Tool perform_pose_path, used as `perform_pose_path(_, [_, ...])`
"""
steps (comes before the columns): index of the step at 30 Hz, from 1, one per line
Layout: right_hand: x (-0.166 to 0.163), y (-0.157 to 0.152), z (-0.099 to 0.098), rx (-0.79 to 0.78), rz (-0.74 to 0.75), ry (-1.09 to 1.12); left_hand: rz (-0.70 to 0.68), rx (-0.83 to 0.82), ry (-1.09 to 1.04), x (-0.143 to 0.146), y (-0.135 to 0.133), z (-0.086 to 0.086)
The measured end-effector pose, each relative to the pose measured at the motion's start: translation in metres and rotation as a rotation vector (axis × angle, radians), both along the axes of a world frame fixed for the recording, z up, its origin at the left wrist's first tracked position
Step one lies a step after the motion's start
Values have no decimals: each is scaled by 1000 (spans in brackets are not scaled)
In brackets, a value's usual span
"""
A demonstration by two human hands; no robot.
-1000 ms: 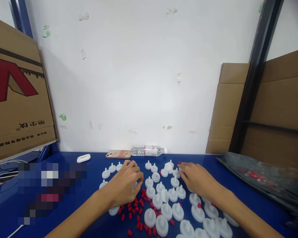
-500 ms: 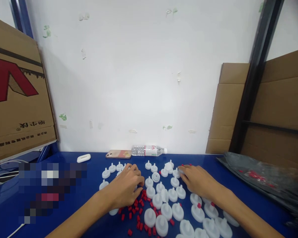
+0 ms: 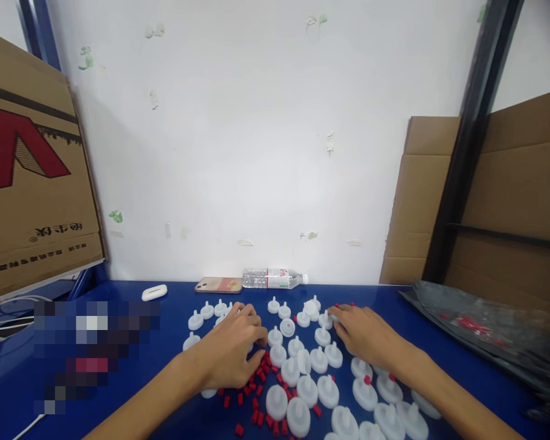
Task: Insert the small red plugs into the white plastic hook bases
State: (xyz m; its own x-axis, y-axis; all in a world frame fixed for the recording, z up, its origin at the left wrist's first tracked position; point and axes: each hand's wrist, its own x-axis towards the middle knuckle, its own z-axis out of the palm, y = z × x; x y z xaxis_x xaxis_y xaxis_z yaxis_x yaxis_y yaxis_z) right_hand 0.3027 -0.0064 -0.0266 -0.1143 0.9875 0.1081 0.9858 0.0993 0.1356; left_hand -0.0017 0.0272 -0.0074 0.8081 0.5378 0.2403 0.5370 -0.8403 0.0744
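Note:
My left hand [image 3: 238, 347] rests low over the blue table, its fingers curled and the thumb bent in. A bit of white plastic shows beneath its fingers, but most of what lies there is hidden. Beside the thumb, small red caps [image 3: 255, 403] lie in a loose scatter. My right hand [image 3: 369, 333] reaches in from the right with bent fingers. Its fingertips are at a white spouted disc [image 3: 325, 319], and the far side of the grip is hidden. Several similar white discs [image 3: 307, 391] stand spout-up between and below the hands; a few on the right bear red caps [image 3: 367, 380].
Along the wall lie a phone [image 3: 219, 285] and a clear bottle [image 3: 275, 278]. A white case [image 3: 154, 293] sits at the back left. On the right is a dark plastic bag [image 3: 495, 330] with red pieces. A cardboard box [image 3: 36, 153] overhangs the left side.
My left thumb has shifted slightly near the red caps. Both hands otherwise keep almost the same place, and the discs have not visibly moved.

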Motion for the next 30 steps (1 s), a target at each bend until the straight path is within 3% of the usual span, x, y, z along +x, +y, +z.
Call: perform_pose_path(30, [-5, -2, 3, 4, -3, 14, -78, 62, -63, 2, 5, -3])
